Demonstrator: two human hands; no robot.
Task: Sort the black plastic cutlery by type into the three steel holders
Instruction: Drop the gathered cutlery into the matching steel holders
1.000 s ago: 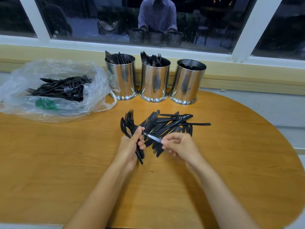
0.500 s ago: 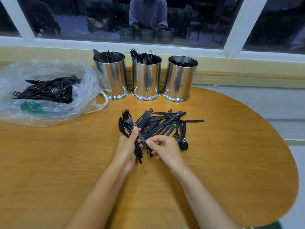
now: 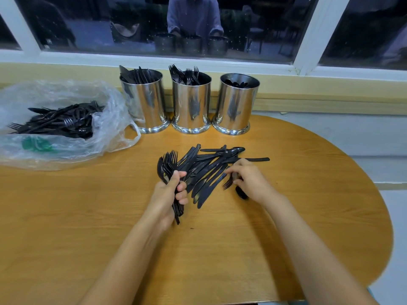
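Loose black plastic cutlery (image 3: pixel 209 170) lies mid-frame on the rounded wooden counter (image 3: pixel 308 205). The left hand (image 3: pixel 167 194) clasps a bundle of black forks (image 3: pixel 168 164); the right hand's (image 3: pixel 251 181) grip is partly hidden, closing on a black fork (image 3: pixel 228 183). Three steel holders (image 3: pixel 191 104) stand under the dark window (image 3: pixel 198 25).

Rounded wooden surface (image 3: pixel 308 194) pushed up against a pale yellow sill (image 3: pixel 319 89), with a white-framed window (image 3: pixel 312 34) above. It's dark outside, so the glass just reflects the room.
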